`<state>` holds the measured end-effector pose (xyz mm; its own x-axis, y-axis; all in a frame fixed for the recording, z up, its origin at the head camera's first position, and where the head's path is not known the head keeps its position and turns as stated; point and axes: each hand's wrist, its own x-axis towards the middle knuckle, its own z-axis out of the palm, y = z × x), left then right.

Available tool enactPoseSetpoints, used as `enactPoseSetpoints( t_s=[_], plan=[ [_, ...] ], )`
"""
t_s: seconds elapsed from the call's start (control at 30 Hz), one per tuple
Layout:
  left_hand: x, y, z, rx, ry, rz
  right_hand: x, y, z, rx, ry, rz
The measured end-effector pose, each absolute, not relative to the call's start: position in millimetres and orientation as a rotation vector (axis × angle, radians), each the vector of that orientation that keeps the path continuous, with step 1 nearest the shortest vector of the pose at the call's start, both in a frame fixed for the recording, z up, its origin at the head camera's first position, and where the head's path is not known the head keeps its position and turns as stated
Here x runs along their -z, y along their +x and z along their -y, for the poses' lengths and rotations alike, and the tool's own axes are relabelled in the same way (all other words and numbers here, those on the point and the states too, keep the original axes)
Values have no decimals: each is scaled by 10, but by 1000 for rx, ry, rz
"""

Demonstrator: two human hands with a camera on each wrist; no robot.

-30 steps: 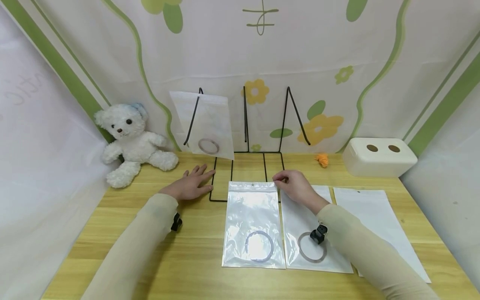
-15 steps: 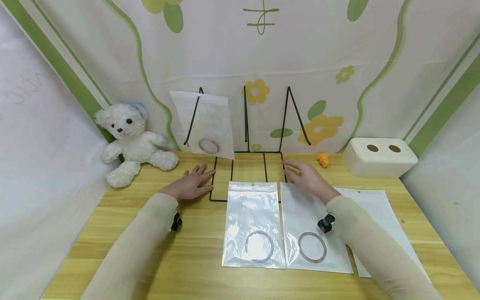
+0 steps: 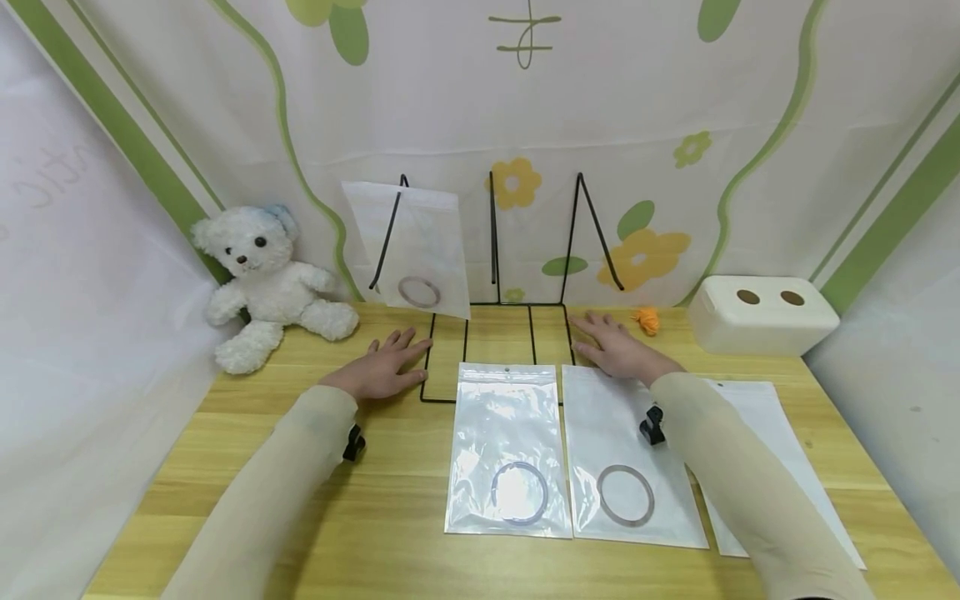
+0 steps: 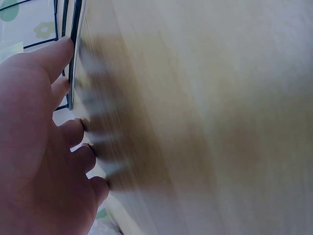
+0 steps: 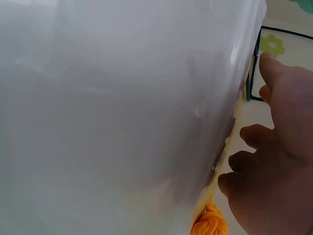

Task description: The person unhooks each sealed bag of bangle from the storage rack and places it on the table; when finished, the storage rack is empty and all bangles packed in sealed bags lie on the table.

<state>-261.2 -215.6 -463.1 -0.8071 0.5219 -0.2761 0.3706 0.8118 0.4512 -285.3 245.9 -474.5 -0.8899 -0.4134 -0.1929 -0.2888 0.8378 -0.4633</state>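
Observation:
My left hand (image 3: 381,368) rests on the table with fingers spread, its fingertips at the left side of a black wire rack (image 3: 465,342). At the rack's right side my right hand (image 3: 618,350) lies with its fingers extended, over the top of a white zip bag (image 3: 600,433) that shows a brownish ring (image 3: 626,496). Left of that bag lies a shiny zip bag (image 3: 498,433) with a purplish ring (image 3: 519,493), overlapping the rack's front. A third white bag (image 3: 780,458) is partly under my right sleeve. Another ringed bag (image 3: 412,242) hangs from the rack's left hook.
A white teddy bear (image 3: 262,283) sits at the back left. An orange bundle of yarn (image 3: 647,321) lies beyond my right hand, near a white box (image 3: 763,317) with two round holes. Two more rack hooks, a middle hook (image 3: 493,233) and a right hook (image 3: 600,233), jut forward.
My right hand has left the top edge of the shiny bag, moved right and a little back, and its fingers have straightened beside the rack. My left hand has stayed in place.

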Motion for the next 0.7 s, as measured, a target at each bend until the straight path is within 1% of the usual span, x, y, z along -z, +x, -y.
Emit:
enactPoseSetpoints(
  t_s=[0.2,0.7],
  plan=[
    [4644,-2614,2149,-493,669,-2621,4782,-2915,-2468,544,-516,-2734],
    [4680,-2634,2155,-506,671,-2628,4756,-2933,-2440,476,-531,-2725]
  ],
)
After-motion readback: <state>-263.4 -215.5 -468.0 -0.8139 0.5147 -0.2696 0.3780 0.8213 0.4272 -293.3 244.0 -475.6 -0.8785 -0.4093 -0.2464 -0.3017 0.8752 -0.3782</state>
